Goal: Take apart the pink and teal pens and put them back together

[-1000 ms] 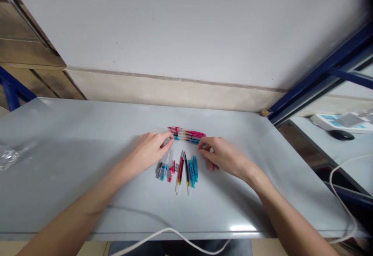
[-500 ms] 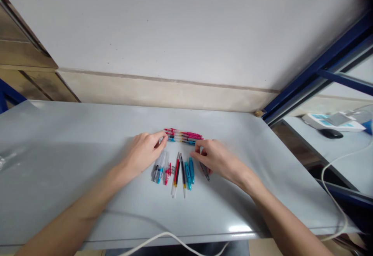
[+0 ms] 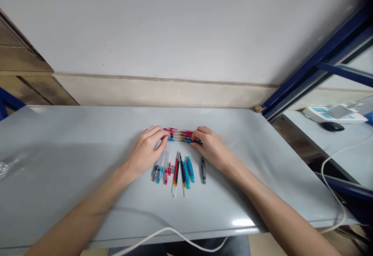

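A row of assembled pens (image 3: 181,134), pink, grey and blue, lies crosswise on the table. My left hand (image 3: 149,145) has its thumb and fingers closed at the left ends of the row. At the right ends, my right hand (image 3: 211,147) has curled fingers gripping the pens and covering their tips. Nearer to me lie loose pen parts: clear barrels (image 3: 160,166) with black and blue ends, a red-ended clear barrel (image 3: 167,174), several ink refills (image 3: 176,174), two blue pen barrels (image 3: 190,169) and a grey pen barrel (image 3: 203,170).
The grey table (image 3: 72,151) meets a white wall with a tiled base. A white cable (image 3: 166,229) loops over the front edge. Clear plastic (image 3: 4,168) lies at far left. Beyond a blue frame on the right are a white device (image 3: 335,114) and a black mouse (image 3: 332,126).
My right hand has moved up and left, from beside the grey barrel to the pens' right ends. The grey barrel is now uncovered. My left hand stays at the left ends.
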Demonstrator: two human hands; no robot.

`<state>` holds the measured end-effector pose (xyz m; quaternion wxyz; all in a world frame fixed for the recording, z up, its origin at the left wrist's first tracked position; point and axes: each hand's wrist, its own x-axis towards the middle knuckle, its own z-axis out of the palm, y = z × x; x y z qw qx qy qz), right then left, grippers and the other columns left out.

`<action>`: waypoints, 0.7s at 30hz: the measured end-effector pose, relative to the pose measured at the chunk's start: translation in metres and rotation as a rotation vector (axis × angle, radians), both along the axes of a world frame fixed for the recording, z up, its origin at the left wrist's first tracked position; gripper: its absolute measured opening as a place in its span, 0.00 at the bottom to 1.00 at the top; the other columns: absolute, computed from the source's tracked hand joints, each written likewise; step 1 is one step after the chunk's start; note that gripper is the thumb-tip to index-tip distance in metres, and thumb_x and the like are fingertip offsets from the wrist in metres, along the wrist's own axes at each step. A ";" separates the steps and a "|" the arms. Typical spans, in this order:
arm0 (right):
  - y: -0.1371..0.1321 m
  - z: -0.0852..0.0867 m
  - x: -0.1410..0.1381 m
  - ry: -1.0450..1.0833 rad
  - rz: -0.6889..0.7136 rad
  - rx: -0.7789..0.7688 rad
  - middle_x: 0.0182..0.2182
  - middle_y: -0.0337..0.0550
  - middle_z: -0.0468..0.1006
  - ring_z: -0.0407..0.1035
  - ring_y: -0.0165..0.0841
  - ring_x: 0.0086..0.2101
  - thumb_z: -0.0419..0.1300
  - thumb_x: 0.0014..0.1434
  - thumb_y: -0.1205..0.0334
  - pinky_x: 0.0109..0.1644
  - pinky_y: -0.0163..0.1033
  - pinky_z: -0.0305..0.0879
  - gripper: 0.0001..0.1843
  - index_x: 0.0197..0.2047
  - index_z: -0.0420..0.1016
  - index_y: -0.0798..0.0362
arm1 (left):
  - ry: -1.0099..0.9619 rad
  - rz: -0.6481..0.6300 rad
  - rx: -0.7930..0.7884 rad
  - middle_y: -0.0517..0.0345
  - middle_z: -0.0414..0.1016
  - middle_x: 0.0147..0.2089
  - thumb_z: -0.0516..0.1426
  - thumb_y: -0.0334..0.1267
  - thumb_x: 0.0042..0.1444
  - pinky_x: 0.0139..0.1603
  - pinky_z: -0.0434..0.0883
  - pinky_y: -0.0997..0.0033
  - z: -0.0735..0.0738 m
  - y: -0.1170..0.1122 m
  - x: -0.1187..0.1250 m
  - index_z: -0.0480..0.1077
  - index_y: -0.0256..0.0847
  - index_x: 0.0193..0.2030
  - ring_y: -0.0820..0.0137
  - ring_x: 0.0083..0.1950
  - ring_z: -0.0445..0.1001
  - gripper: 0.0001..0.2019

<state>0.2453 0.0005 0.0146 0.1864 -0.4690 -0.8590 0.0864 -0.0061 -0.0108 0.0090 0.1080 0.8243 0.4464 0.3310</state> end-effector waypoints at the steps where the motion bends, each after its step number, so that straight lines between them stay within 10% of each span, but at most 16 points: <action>1: 0.000 0.000 -0.001 0.007 0.020 0.020 0.37 0.46 0.74 0.67 0.40 0.41 0.60 0.67 0.67 0.43 0.42 0.63 0.05 0.37 0.74 0.53 | 0.010 -0.017 0.039 0.51 0.76 0.45 0.49 0.34 0.70 0.54 0.69 0.63 0.000 0.000 0.001 0.74 0.40 0.47 0.65 0.49 0.73 0.11; 8: -0.011 0.012 -0.011 0.386 0.026 -0.018 0.38 0.44 0.79 0.69 0.37 0.40 0.60 0.69 0.63 0.48 0.44 0.64 0.02 0.42 0.74 0.52 | 0.177 -0.042 0.268 0.49 0.72 0.62 0.54 0.34 0.69 0.64 0.63 0.52 0.002 0.001 0.005 0.70 0.44 0.60 0.57 0.65 0.66 0.15; 13: -0.014 0.007 -0.020 0.502 0.067 -0.088 0.39 0.44 0.79 0.69 0.36 0.40 0.54 0.73 0.60 0.46 0.41 0.63 0.09 0.45 0.75 0.52 | 0.180 0.040 0.356 0.51 0.78 0.43 0.54 0.34 0.70 0.49 0.66 0.59 0.003 0.000 0.006 0.75 0.43 0.52 0.61 0.48 0.71 0.10; 21: -0.005 0.003 -0.023 0.353 0.051 0.208 0.30 0.43 0.77 0.62 0.38 0.35 0.52 0.73 0.64 0.43 0.44 0.56 0.13 0.38 0.75 0.52 | 0.232 0.055 0.324 0.58 0.77 0.30 0.51 0.26 0.65 0.31 0.58 0.67 0.004 0.004 0.012 0.72 0.40 0.33 0.68 0.31 0.72 0.13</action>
